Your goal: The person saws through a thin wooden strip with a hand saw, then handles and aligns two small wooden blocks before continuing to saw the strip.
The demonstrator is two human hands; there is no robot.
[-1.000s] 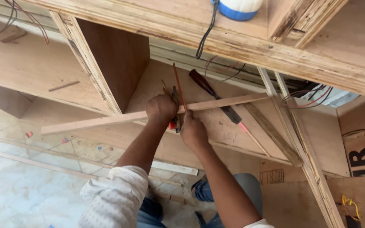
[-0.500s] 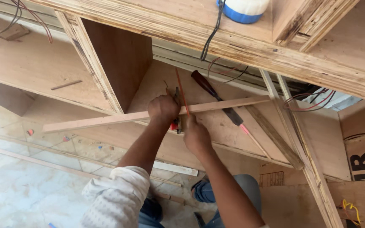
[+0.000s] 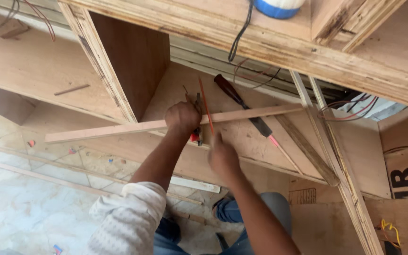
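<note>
The strip [image 3: 166, 125] is pinned by the closed left hand [image 3: 182, 116]; the right hand [image 3: 223, 158], withdrawn from the pencil [image 3: 206, 106], is blurred, grip indeterminable; marking apparently finished.

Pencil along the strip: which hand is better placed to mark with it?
Right, probably. The right hand sits just below the pencil, fingers pointing up at it. The left hand is pressed on the wooden strip, pinning it with a red-handled tool.
</note>
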